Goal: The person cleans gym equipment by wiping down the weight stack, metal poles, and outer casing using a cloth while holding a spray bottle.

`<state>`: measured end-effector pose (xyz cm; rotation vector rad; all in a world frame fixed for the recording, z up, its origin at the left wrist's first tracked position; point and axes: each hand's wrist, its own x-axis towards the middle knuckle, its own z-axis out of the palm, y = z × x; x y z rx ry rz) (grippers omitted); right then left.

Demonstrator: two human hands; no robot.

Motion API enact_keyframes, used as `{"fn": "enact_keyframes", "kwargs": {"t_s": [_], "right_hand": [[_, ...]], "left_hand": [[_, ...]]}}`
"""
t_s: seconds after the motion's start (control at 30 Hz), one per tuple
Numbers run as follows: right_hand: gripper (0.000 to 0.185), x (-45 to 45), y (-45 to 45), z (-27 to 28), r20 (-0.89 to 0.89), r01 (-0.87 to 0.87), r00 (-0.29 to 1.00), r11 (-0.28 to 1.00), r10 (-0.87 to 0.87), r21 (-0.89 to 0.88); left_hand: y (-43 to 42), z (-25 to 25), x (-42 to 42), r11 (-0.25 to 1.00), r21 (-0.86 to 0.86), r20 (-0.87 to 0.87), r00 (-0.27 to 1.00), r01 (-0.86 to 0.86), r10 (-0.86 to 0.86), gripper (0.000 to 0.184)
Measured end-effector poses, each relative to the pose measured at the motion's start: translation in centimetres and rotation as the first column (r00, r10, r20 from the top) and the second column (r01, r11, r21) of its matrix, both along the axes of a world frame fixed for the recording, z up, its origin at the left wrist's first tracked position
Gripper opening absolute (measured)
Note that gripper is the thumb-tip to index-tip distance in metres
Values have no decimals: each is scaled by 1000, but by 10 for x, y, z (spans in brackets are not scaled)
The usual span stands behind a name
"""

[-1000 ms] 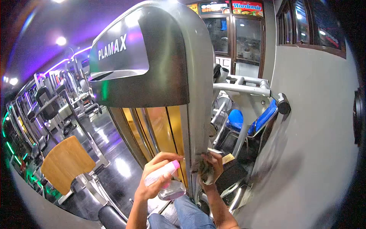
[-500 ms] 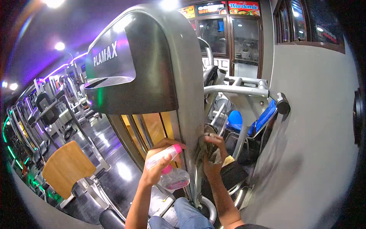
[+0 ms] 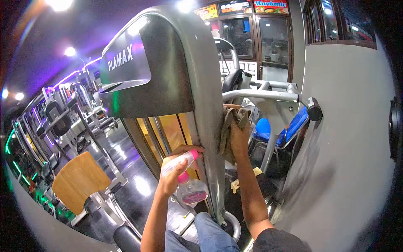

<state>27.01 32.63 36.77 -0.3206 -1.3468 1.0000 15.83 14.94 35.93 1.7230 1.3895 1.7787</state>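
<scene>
A clear spray bottle (image 3: 192, 191) with a pink and white head is gripped in my left hand (image 3: 171, 173), whose fingers rest against the frame of the gym machine (image 3: 205, 92). My right hand (image 3: 240, 133) holds a dark grey-brown cloth (image 3: 228, 133) against the right side of the machine's upright, some way higher than my left hand. Part of the right fingers is hidden behind the cloth and the frame. The machine has a black cover (image 3: 147, 84) with PLAMAX lettering, above a yellow panel and metal rods.
To the right is a grey wall (image 3: 348, 126), with a silver machine arm (image 3: 264, 95) and a blue chair (image 3: 289, 130) before it. A wooden-looking pad (image 3: 80, 182) on a frame stands at lower left. Other gym machines line the far left. Glass doors (image 3: 273, 46) are behind.
My right hand has moved up along the machine's upright with the cloth. My left hand still holds the spray bottle in nearly the same place. The view has shifted slightly.
</scene>
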Motion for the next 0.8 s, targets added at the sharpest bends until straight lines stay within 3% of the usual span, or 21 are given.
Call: {"fn": "enact_keyframes", "kwargs": {"t_s": [0.07,0.1,0.17,0.3,0.33,0.37,0.5,0.53,0.57,0.6,0.63,0.7,0.73,0.8], "right_hand": [[35,2,7,-12,162,12,986,948,42,-319],[35,3,12,-26,165,15,985,947,40,-321],[37,9,16,-59,238,-16,970,988,52,-154],[43,23,-2,-89,310,123,950,956,-36,-267],[44,29,-7,-88,5,-274,957,909,291,-314],[45,34,-12,-83,-293,-630,772,739,564,-238],[37,39,-37,-54,-219,-502,863,817,455,-283],[34,36,-38,-50,1,-215,976,966,218,-144],[32,33,-40,-44,175,66,982,996,-75,59],[27,30,-44,-35,118,78,989,996,-84,51],[27,29,-46,-23,123,86,988,995,-91,48],[26,27,-46,5,136,223,961,964,-242,143],[22,23,-44,22,101,268,953,950,-286,160],[21,23,-37,49,119,258,954,956,-275,135]], "left_hand": [[-1,-3,0,1000,12,14,1000,11,-11,67],[-1,-4,-1,1000,10,18,1000,13,-13,67],[-2,-3,-2,1000,19,-28,999,16,-15,66],[1,1,-4,999,31,16,999,35,-36,65],[2,-3,-2,1000,-8,163,987,3,-1,67],[2,-2,-3,1000,-10,169,986,14,-12,67],[0,-1,-12,991,-105,204,977,80,-57,75],[-2,4,-10,989,-125,193,979,84,-59,75],[-5,8,-8,986,-145,180,982,86,-59,76],[-9,10,-4,978,-186,218,974,98,-57,70],[-7,2,-8,986,-142,95,993,89,-76,62],[-16,3,4,963,-267,89,996,30,-7,56],[-11,7,9,987,-157,35,999,15,-9,52],[-9,8,13,992,-130,43,999,11,-6,51]]}}
